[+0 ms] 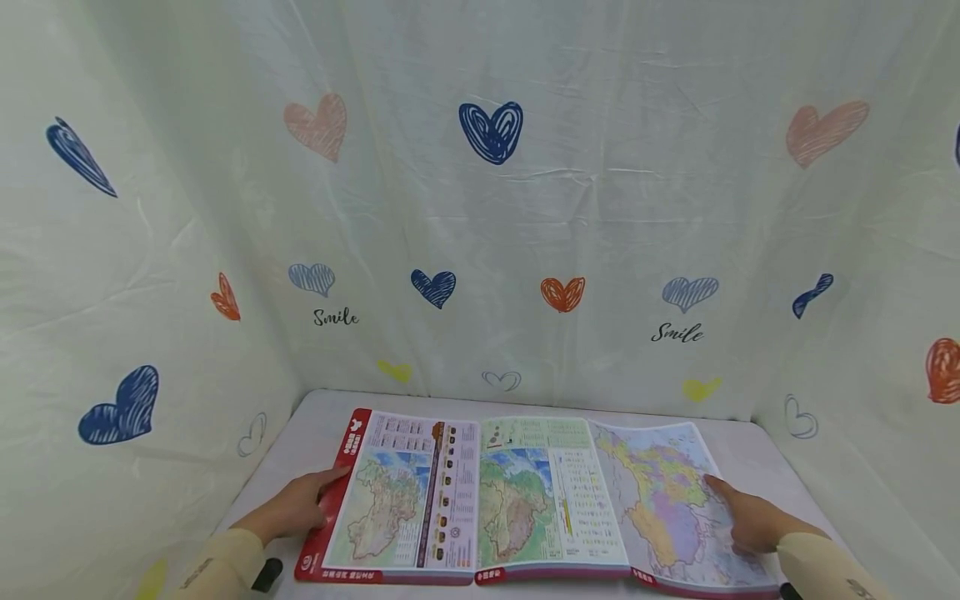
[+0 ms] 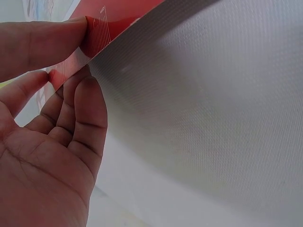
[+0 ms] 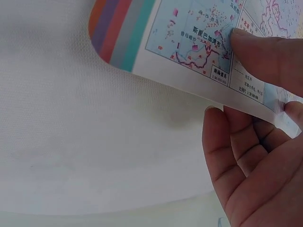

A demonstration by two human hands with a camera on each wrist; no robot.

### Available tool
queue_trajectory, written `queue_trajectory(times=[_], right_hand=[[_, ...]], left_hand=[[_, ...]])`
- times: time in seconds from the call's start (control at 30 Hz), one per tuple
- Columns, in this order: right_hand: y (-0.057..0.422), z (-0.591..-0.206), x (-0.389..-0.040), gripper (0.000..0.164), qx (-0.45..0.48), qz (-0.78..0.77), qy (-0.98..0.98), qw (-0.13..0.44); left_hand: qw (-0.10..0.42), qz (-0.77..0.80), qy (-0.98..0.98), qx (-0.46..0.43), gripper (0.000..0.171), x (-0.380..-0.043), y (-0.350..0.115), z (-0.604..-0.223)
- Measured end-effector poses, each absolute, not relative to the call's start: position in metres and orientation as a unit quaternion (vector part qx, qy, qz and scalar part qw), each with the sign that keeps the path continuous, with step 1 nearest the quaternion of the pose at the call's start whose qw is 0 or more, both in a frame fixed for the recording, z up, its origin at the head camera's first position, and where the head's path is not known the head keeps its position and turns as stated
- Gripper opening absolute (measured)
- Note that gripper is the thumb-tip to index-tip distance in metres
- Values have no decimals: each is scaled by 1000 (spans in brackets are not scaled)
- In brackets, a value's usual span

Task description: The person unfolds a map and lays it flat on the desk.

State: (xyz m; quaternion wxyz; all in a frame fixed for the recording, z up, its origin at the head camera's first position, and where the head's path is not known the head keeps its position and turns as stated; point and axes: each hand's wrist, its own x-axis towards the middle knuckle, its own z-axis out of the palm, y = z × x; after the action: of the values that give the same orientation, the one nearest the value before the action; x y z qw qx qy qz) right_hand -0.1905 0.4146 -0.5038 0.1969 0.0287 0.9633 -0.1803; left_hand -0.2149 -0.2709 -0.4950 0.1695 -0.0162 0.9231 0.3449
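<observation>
A wide fold-out map (image 1: 517, 508) lies spread on the white table, showing three panels side by side. Its left panel has a red border (image 1: 318, 542), and its right panel (image 1: 660, 508) is coloured in purple, yellow and orange. My left hand (image 1: 296, 504) pinches the red left edge, thumb on top and fingers curled beneath, as the left wrist view shows. At the opposite edge, my right hand (image 1: 757, 521) pinches the right panel between thumb and fingers. A rounded corner with coloured stripes (image 3: 120, 35) shows in the right wrist view, lifted above the white surface.
White table (image 1: 738, 429) surface shows behind the map and at both sides. A white curtain (image 1: 480, 225) printed with hearts and "Smile" stands along the back and both sides. A small black object (image 1: 267, 575) is by the left sleeve.
</observation>
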Motion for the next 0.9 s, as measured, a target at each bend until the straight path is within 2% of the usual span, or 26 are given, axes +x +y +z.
queue_trajectory(times=[0.2, 0.9], right_hand=[[426, -511, -193, 94, 18, -195, 962, 191], [421, -506, -187, 96, 29, -181, 962, 201]], left_hand=[[166, 352, 921, -4, 90, -216, -273, -498], [164, 345, 924, -15, 88, -217, -273, -504]])
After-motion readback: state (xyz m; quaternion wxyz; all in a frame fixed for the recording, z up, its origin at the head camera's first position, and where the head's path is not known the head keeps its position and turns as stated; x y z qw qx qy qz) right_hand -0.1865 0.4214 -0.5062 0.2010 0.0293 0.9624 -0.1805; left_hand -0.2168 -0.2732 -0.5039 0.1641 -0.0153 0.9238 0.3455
